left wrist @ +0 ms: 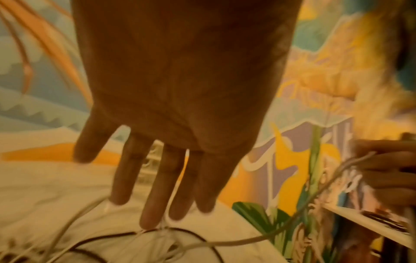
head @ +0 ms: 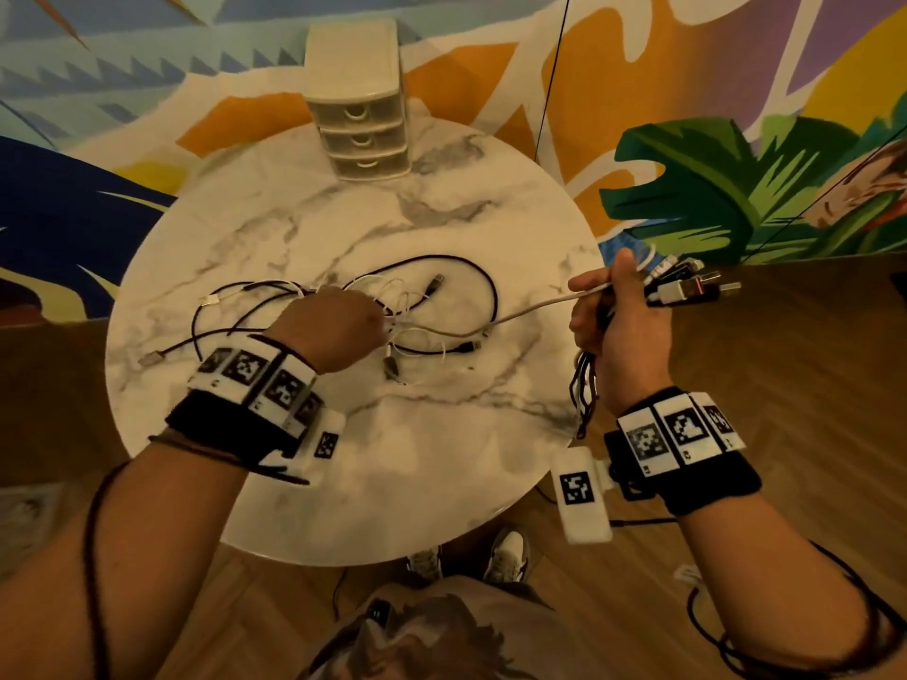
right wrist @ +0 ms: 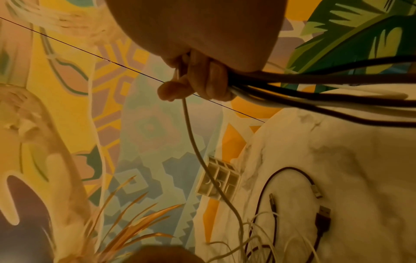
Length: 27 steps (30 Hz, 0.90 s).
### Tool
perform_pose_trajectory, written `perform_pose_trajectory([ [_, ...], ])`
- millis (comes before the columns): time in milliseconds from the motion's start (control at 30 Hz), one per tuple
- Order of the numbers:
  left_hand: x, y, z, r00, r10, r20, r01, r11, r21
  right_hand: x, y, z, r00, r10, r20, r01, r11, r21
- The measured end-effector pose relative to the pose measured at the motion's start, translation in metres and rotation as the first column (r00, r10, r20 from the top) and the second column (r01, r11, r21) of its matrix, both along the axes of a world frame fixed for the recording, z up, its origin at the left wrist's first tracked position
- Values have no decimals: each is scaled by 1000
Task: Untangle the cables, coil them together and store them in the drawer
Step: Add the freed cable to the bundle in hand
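Under the left hand (left wrist: 180, 106), straight fingers (left wrist: 155, 204) unseen from head view.

Drawer unit (head: 357, 103) at far edge of worktop (head: 441, 458). Tangled cables (head: 417, 311) mid-worktop, left hand (head: 333, 331) over them. Right hand (head: 621, 326) off the right edge, holding cable ends; one cable (head: 530, 311) spans from it to the tangle.

Tangled black and white cables (head: 392, 311) heaped mid-table. One white cable (head: 530, 314) stretched taut toward 3 o'clock. Cream three-drawer unit (head: 360, 120) at 12 o'clock, drawers closed.
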<state>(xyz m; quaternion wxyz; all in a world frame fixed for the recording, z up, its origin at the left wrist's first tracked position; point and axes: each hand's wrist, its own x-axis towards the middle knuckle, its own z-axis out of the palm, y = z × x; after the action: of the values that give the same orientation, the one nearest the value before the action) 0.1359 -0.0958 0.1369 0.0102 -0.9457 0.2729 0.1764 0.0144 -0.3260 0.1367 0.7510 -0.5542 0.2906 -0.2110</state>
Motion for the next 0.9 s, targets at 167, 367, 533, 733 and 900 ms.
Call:
perform_pose_trajectory([
  [167, -59, -53, -5, 997, -32, -66, 5, 926, -377, 5, 10, -2, 999, 35, 9, -35, 999, 31],
  [367, -60, -28, -104, 821, 206, -532, -463, 785, -411, 0, 6, -1, 1000, 21, 2, -22, 999, 37],
  [533, 2, 30, -89, 827, 560, -52, -493, 678, -545, -8, -8, -3, 999, -34, 24, 32, 997, 73],
  [733, 18, 38, -89, 912, 410, 29, -348, 807, -477, -10, -19, 0, 996, -71, 53, 70, 997, 32],
  [900, 10, 19, -69, 861, 507, 24, -381, 676, -631, -13, -29, -1, 987, -162, 5, 162, 986, 48],
])
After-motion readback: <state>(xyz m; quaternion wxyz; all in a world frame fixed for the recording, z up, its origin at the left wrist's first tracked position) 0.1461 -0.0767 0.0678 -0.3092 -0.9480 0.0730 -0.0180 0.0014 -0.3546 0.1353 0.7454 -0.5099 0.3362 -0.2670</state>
